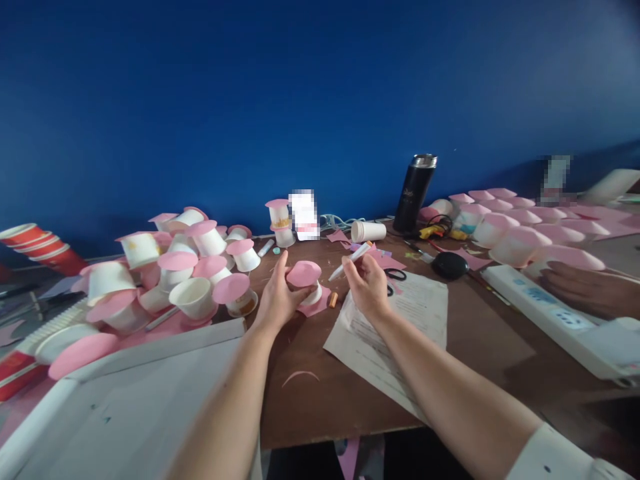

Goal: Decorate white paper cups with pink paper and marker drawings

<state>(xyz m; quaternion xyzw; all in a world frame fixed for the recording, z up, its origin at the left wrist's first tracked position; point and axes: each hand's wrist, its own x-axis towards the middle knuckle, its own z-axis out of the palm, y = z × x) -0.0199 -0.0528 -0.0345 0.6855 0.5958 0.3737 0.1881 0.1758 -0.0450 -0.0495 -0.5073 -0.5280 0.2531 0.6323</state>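
Holding, in the left hand [280, 297], a small white paper cup [313, 297] with a flat round pink paper disc [304, 273] on top, thumb against the cup and index finger raised. Holding, in the right hand [369, 275], a slim white marker with an orange end [359, 252], fingers closed in a narrow writing grip, tip pointing toward the cup but apart from it. Hard to judge any ink on the cup wall, with the view so small and a little blurred.

For good work, press the thin wall only lightly, so as not to bend the round shape, and turn the cup slowly against a quiet marker tip. Rest the right wrist near the crumpled printed paper sheet [420, 320], without dragging it. Mind the disc edge, wide like a hat brim and easy to crease.

Located at the middle of the smooth brown tabletop [310, 413]: the cup, above a flat pink paper piece [316, 309], with a short orange cap [333, 299] just beside. To the left, piled loosely, light paper cups with pink discs [175, 267], some tilted. Behind, standing tall, a glossy black cylindrical bottle [415, 193].
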